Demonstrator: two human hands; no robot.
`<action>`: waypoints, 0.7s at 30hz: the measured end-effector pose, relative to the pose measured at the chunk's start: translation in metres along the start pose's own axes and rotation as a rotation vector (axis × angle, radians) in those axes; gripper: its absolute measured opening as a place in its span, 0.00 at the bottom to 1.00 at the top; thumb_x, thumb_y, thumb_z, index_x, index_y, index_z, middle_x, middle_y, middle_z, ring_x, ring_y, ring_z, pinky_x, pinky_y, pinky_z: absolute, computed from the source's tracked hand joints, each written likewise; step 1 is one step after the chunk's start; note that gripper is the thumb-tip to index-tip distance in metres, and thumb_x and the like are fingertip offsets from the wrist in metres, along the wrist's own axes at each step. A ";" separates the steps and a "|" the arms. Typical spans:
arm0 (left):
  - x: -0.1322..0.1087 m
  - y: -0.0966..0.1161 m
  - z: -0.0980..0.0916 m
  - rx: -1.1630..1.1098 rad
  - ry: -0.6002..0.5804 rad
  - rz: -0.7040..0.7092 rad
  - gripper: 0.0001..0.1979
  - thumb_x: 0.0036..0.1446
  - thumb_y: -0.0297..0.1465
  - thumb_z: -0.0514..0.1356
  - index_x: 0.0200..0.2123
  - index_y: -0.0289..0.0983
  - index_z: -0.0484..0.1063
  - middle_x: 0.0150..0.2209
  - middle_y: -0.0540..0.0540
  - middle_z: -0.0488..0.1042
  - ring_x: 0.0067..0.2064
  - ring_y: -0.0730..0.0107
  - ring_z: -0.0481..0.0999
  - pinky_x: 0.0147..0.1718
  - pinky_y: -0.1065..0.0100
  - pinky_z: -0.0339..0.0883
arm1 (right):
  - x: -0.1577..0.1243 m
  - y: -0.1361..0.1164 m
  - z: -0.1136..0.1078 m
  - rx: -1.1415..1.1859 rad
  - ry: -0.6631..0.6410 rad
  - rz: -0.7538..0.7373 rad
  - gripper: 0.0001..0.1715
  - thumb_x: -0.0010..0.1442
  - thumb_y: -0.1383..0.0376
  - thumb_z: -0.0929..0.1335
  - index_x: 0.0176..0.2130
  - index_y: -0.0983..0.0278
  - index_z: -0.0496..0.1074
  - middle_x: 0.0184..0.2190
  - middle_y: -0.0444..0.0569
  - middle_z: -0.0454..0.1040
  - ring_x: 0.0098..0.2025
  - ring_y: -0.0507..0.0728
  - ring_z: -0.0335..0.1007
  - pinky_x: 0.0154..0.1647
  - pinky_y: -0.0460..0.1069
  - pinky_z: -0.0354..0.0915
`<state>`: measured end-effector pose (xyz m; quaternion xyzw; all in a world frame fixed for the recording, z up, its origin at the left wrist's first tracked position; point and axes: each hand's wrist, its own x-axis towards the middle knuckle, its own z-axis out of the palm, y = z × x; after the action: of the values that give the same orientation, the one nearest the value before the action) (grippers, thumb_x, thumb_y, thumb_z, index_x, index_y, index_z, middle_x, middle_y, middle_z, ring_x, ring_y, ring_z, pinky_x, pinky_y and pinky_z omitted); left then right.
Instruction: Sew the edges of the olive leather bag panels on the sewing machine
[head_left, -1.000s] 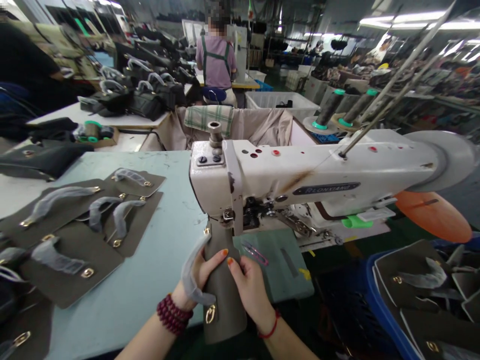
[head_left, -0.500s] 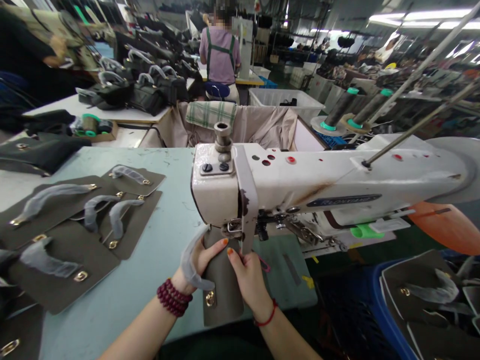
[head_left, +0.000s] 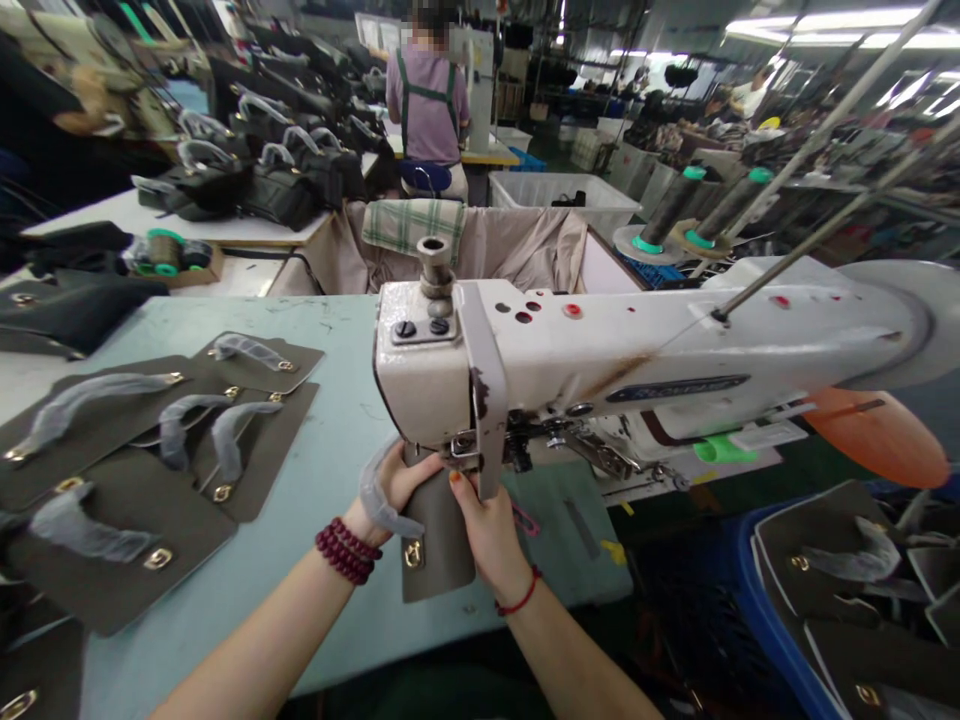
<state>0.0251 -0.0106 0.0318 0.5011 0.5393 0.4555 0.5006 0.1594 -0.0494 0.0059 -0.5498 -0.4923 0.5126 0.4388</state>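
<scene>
A grey-brown leather bag panel [head_left: 442, 545] lies under the head of a white sewing machine [head_left: 427, 380]. Its handle [head_left: 373, 490], wrapped in clear plastic, loops over my left hand [head_left: 394, 480], and a gold ring fitting [head_left: 412, 553] shows near the panel's front end. My left hand is closed on the panel's left side, thumb on top. On the right edge, my right hand [head_left: 486, 525] grips the same panel with its thumb near the needle area. The far end of the panel is hidden beneath the machine head.
More panels with wrapped handles [head_left: 105, 530] lie on the pale green table [head_left: 330, 350] at left. A blue basket [head_left: 750, 560] holding similar panels stands at right. Thread cones [head_left: 671, 210] rise behind the machine. A person in a purple shirt [head_left: 431, 100] sits further back.
Both hands and the panel have moved forward, deeper under the machine head. Less of the panel's front end shows over the table edge. The view has shifted slightly.
</scene>
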 end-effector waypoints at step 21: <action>0.016 -0.006 -0.018 -0.297 -0.343 -0.383 0.16 0.43 0.39 0.69 0.33 0.35 0.75 0.30 0.41 0.80 0.30 0.55 0.79 0.32 0.58 0.75 | 0.012 -0.001 -0.006 0.036 0.003 0.045 0.23 0.60 0.53 0.64 0.21 0.64 0.64 0.14 0.43 0.65 0.15 0.51 0.65 0.15 0.42 0.56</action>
<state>0.0069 0.0053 0.0254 0.3811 0.4588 0.3353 0.7292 0.1650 -0.0374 0.0058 -0.5535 -0.4697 0.5305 0.4376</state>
